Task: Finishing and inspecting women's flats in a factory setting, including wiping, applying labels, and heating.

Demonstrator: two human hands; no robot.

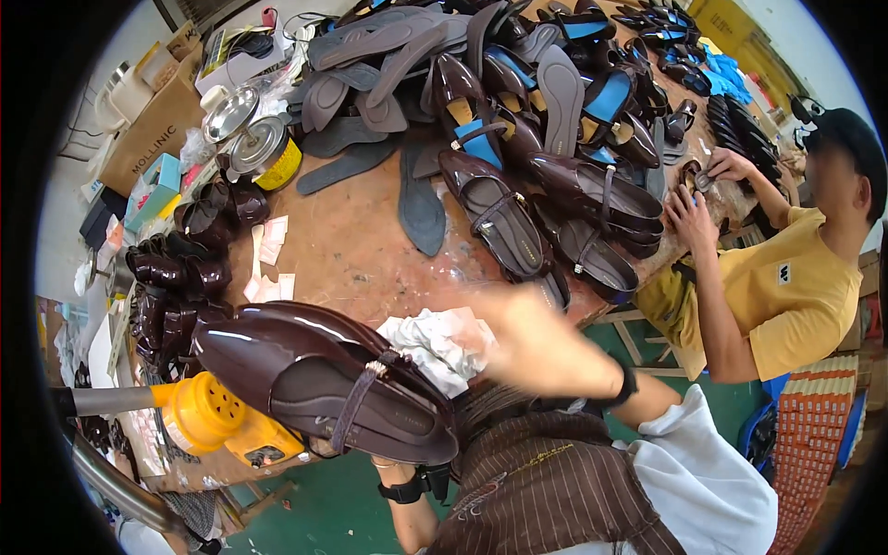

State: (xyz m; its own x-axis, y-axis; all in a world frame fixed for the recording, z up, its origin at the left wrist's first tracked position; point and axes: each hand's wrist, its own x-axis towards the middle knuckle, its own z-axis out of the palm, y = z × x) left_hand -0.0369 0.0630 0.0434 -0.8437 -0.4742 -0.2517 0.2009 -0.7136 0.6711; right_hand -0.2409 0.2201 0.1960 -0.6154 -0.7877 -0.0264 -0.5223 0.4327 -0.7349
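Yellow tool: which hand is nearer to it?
Left. The left hand, mostly hidden under shoes, is right of the yellow tool; the blurred right hand is farther right, by the white wad.

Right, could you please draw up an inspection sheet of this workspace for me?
Surface: brown tabletop, scuffed and stained.
Work items: a pair of glossy dark shoes, held up near the table's front; crumpled white wad beside them, cloth or paper unclear.
Clutter: grey insoles heaped at the back; more finished-looking shoes; yellow-sided tin.
Grips: left grip holds the pair, fingers hidden; right grip blurred by the wad, hold unclear.
Cables: dark cable bundled, back left.
Surroundings: seated-height co-worker at right; green floor.
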